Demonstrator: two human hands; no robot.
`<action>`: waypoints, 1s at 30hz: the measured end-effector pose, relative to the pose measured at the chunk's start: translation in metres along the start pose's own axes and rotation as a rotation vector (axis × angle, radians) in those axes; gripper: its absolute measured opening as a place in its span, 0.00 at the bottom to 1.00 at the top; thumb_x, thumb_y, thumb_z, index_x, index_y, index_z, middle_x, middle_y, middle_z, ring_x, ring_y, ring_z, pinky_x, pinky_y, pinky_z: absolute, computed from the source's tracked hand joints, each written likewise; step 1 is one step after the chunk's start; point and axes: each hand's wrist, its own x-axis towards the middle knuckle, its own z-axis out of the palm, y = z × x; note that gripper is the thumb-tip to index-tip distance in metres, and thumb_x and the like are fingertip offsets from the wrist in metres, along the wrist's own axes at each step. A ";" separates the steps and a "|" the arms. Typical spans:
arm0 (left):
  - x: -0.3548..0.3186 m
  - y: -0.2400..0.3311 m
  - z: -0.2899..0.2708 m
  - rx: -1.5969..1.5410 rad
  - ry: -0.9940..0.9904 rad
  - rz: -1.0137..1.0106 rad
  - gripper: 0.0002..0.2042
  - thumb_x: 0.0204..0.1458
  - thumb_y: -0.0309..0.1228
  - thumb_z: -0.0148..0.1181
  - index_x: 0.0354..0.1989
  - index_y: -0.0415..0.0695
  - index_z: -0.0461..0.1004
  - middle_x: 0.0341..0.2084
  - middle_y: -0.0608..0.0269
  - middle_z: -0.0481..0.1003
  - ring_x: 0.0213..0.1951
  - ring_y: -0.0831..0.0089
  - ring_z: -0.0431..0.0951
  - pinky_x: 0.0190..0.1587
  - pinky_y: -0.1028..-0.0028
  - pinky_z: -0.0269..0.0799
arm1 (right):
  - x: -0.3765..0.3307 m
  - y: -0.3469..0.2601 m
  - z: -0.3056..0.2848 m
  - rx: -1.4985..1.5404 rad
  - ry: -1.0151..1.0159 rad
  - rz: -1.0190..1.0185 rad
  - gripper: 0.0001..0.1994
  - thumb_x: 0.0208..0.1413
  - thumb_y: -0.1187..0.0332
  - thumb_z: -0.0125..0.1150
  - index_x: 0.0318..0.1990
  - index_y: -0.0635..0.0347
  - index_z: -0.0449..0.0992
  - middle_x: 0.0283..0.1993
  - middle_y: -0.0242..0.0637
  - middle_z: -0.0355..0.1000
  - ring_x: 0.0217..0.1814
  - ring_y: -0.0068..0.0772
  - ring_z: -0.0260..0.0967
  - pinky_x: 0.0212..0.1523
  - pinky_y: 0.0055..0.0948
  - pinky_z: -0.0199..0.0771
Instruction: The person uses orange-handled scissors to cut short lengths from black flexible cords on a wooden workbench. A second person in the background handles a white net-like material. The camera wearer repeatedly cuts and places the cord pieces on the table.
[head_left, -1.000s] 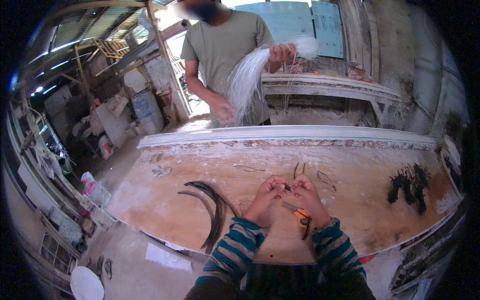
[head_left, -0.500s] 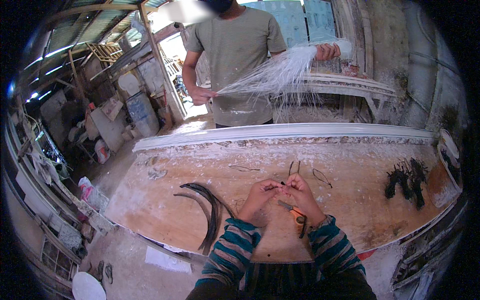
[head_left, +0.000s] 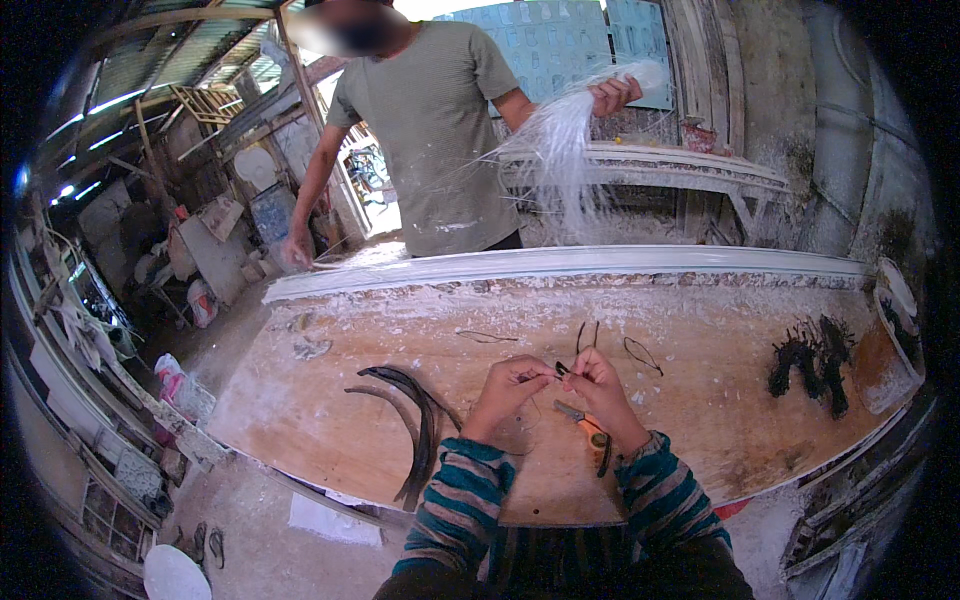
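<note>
Close together over the wooden tabletop, both my hands are closed in a pinch. The fingers of my right hand (head_left: pixel 597 384) grip a small black piece (head_left: pixel 562 369). My left hand (head_left: pixel 510 388) pinches at its left side, apparently on a thin strand too fine to make out. Just below the right hand lies a cutting tool (head_left: pixel 572 411) with orange and black handles, partly covered by that hand. Thin black loops (head_left: pixel 642 357) lie beyond and beside the hands. Left of my left forearm rest long, curved black strips (head_left: pixel 428 425).
A tangled bunch of black pieces (head_left: pixel 818 365) lies at the right, by a stained bucket (head_left: pixel 888 355). A white ledge (head_left: pixel 570 262) runs along the table's far edge. Across it stands a co-worker (head_left: pixel 430 140) holding a bundle of white fibres (head_left: pixel 575 135).
My left hand has drawn slightly left, and more of the black piece shows between my hands. The co-worker has leaned left and swung an arm down with strands pulled from the fibre bundle.
</note>
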 end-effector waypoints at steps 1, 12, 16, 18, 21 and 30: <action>0.000 -0.002 -0.001 0.022 0.004 0.011 0.04 0.45 0.22 0.59 0.31 0.37 0.76 0.29 0.62 0.74 0.33 0.77 0.73 0.35 0.79 0.69 | 0.000 0.000 -0.001 -0.010 -0.003 0.005 0.07 0.49 0.80 0.50 0.30 0.56 0.60 0.26 0.29 0.64 0.28 0.16 0.61 0.28 0.16 0.58; 0.003 -0.008 0.002 0.280 0.169 0.149 0.05 0.45 0.23 0.57 0.31 0.38 0.74 0.25 0.59 0.71 0.28 0.68 0.72 0.31 0.75 0.66 | 0.001 0.009 0.002 -0.099 0.042 0.034 0.08 0.53 0.76 0.51 0.40 0.58 0.64 0.26 0.24 0.63 0.28 0.14 0.60 0.29 0.16 0.58; 0.004 -0.004 0.002 0.407 0.163 0.217 0.03 0.44 0.22 0.56 0.28 0.37 0.71 0.24 0.58 0.70 0.29 0.65 0.71 0.31 0.73 0.66 | -0.001 0.017 0.002 -0.290 0.010 0.037 0.09 0.52 0.78 0.51 0.41 0.59 0.64 0.26 0.23 0.60 0.28 0.12 0.56 0.28 0.15 0.57; 0.003 -0.008 -0.001 0.451 0.134 0.237 0.03 0.43 0.21 0.55 0.26 0.37 0.70 0.24 0.57 0.69 0.29 0.63 0.70 0.32 0.73 0.65 | 0.000 0.016 0.007 -0.267 -0.006 0.040 0.08 0.52 0.78 0.50 0.40 0.58 0.63 0.26 0.23 0.59 0.27 0.11 0.55 0.27 0.15 0.56; 0.004 -0.009 0.000 0.425 0.149 0.266 0.03 0.41 0.19 0.54 0.25 0.37 0.68 0.23 0.56 0.68 0.29 0.62 0.70 0.32 0.72 0.65 | -0.001 0.013 0.010 -0.214 0.004 0.039 0.07 0.52 0.79 0.49 0.37 0.57 0.62 0.26 0.23 0.58 0.27 0.11 0.54 0.26 0.15 0.54; -0.009 -0.029 -0.070 0.002 0.547 0.087 0.06 0.50 0.31 0.54 0.30 0.41 0.70 0.26 0.68 0.70 0.32 0.79 0.69 0.32 0.78 0.67 | -0.010 -0.013 0.000 0.134 0.072 0.053 0.06 0.53 0.77 0.48 0.33 0.54 0.60 0.26 0.24 0.59 0.27 0.14 0.57 0.29 0.17 0.61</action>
